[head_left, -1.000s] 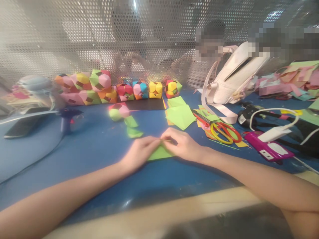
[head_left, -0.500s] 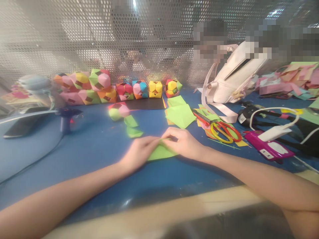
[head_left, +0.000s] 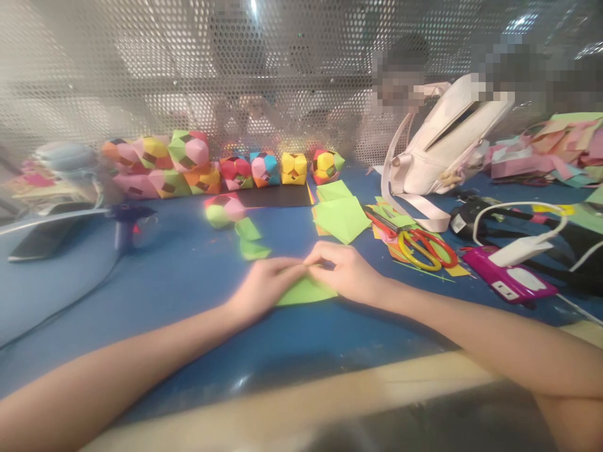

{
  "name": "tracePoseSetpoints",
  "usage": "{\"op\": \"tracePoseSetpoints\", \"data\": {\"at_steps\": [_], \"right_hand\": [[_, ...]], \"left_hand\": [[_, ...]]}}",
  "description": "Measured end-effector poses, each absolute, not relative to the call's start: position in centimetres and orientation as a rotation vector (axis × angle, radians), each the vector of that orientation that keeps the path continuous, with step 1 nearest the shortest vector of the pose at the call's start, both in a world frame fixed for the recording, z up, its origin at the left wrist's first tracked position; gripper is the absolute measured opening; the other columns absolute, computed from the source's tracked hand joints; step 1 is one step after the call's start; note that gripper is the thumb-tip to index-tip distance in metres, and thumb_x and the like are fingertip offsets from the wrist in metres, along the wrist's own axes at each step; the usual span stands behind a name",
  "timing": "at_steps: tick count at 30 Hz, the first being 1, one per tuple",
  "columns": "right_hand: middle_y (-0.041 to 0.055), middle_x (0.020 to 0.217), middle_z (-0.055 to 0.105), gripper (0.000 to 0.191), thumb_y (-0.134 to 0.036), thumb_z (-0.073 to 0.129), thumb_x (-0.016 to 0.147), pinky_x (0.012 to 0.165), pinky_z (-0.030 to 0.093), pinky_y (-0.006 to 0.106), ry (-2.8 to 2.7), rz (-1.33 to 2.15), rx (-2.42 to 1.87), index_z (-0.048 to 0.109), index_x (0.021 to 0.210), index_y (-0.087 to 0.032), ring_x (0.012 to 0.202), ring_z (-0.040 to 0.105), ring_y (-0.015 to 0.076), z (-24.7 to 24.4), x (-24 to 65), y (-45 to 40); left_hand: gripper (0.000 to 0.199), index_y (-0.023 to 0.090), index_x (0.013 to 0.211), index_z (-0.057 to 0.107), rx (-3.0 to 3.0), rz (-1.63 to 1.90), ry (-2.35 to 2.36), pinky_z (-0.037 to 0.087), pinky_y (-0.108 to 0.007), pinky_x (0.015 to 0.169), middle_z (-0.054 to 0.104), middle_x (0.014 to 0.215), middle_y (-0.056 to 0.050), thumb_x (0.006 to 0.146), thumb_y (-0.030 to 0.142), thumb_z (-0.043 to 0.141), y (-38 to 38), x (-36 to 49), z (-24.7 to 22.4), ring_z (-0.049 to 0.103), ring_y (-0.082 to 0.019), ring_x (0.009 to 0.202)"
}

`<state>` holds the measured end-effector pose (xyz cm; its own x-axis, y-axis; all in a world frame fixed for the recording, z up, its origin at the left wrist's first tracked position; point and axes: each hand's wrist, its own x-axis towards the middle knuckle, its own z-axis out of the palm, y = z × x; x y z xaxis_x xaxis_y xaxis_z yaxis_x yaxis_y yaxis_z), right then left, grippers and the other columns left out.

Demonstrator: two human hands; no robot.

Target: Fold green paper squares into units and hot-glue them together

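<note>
Two-handed grip (head_left: pixel 346 271) on green paper (head_left: pixel 307 291)

Matt paper sheet (head_left: pixel 306 292), smooth glossy tabletop (head_left: pixel 179 251); perforated metal panel (head_left: pixel 141 69)

Indoor light, soft and fairly bright | white glints high on the perforated screen (head_left: pixel 141 59) | small glare spot and soft shadow near the front of the blue tabletop (head_left: pixel 164 276) | left hand (head_left: pixel 259 285) blurred, left side hazy | wide-angle stretching toward edges | pixelated blocks upper right
</note>
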<state>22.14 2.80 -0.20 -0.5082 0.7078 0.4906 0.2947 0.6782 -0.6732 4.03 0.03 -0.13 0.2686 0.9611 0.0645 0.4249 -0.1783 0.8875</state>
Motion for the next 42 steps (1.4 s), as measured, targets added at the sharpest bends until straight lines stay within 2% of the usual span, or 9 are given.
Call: {"op": "tracePoseSetpoints", "data": {"at_steps": [3,6,10,15,21,27,32,36,42], "right_hand": [[0.0007,0.074,0.060,0.004,-0.020,0.057,0.078,0.062,0.044,0.023,-2.074,0.731,-0.829,0.059,0.077,-0.017,0.067,0.054,0.0107,-0.1,22.1,2.7],[0.0002,0.075,0.060,0.011,-0.025,0.062,0.075,0.060,0.044,0.022,-2.032,0.836,-0.933,0.059,0.082,-0.017,0.065,0.053,0.0102,0.2,22.1,2.7],[0.0000,0.068,0.059,0.013,-0.028,0.057,0.077,0.058,0.044,0.023,-2.006,0.978,-1.014,0.059,0.076,-0.016,0.062,0.053,0.0107,0.4,22.3,2.7],[0.0027,0.073,0.064,0.015,-0.029,0.056,0.078,0.063,0.046,0.026,-1.971,1.119,-1.025,0.062,0.077,-0.015,0.067,0.057,0.0125,0.9,22.4,2.6],[0.0035,0.073,0.065,0.013,-0.024,0.055,0.077,0.062,0.046,0.025,-1.966,1.089,-1.044,0.063,0.075,-0.014,0.066,0.058,0.0129,1.1,22.4,2.4],[0.0025,0.070,0.065,0.012,-0.021,0.053,0.076,0.060,0.046,0.024,-1.999,0.994,-1.042,0.063,0.072,-0.015,0.064,0.057,0.0123,1.3,22.2,2.0],[0.0030,0.072,0.064,0.012,-0.024,0.055,0.074,0.061,0.046,0.025,-1.958,1.085,-1.069,0.063,0.074,-0.014,0.066,0.057,0.0124,1.4,22.2,2.1],[0.0017,0.070,0.062,0.014,-0.028,0.058,0.073,0.058,0.044,0.025,-1.918,1.218,-1.101,0.062,0.076,-0.015,0.064,0.056,0.0117,1.3,22.2,2.5],[0.0016,0.071,0.063,0.013,-0.026,0.055,0.074,0.060,0.043,0.025,-1.936,1.178,-1.091,0.062,0.074,-0.015,0.065,0.055,0.0118,1.5,22.3,2.5]], "left_hand": [[0.035,0.017,0.089,0.074,1.719,0.870,1.305,0.046,-0.026,0.073,0.073,0.092,-0.005,0.081,0.045,0.054,0.2,3.9,-0.4,0.062,-0.022,0.086],[0.035,0.017,0.086,0.074,1.684,0.913,1.344,0.046,-0.026,0.069,0.073,0.087,-0.005,0.081,0.045,0.054,0.3,3.8,-0.6,0.062,-0.021,0.083],[0.034,0.017,0.083,0.074,1.660,0.942,1.371,0.045,-0.025,0.065,0.072,0.084,-0.004,0.080,0.045,0.054,0.3,3.8,-0.6,0.062,-0.020,0.080],[0.032,0.017,0.082,0.073,1.684,0.943,1.404,0.044,-0.024,0.063,0.072,0.082,-0.002,0.079,0.043,0.055,0.2,3.8,-0.7,0.061,-0.018,0.077],[0.034,0.016,0.081,0.072,1.721,0.883,1.412,0.044,-0.024,0.062,0.071,0.081,-0.003,0.080,0.045,0.053,0.2,3.7,-0.5,0.060,-0.018,0.076],[0.035,0.018,0.092,0.072,1.679,0.876,1.346,0.046,-0.025,0.067,0.071,0.086,-0.003,0.080,0.046,0.053,0.0,3.9,-0.2,0.061,-0.018,0.080],[0.033,0.018,0.078,0.073,1.673,0.875,1.377,0.044,-0.023,0.061,0.071,0.080,-0.002,0.078,0.047,0.056,0.0,4.0,-0.3,0.061,-0.017,0.073],[0.033,0.018,0.078,0.073,1.678,0.894,1.376,0.044,-0.023,0.061,0.072,0.081,-0.002,0.078,0.046,0.056,0.0,3.9,-0.5,0.061,-0.016,0.072],[0.034,0.017,0.078,0.073,1.677,0.879,1.369,0.045,-0.024,0.061,0.072,0.081,-0.003,0.078,0.047,0.056,0.0,3.9,-0.3,0.061,-0.018,0.074]]}}
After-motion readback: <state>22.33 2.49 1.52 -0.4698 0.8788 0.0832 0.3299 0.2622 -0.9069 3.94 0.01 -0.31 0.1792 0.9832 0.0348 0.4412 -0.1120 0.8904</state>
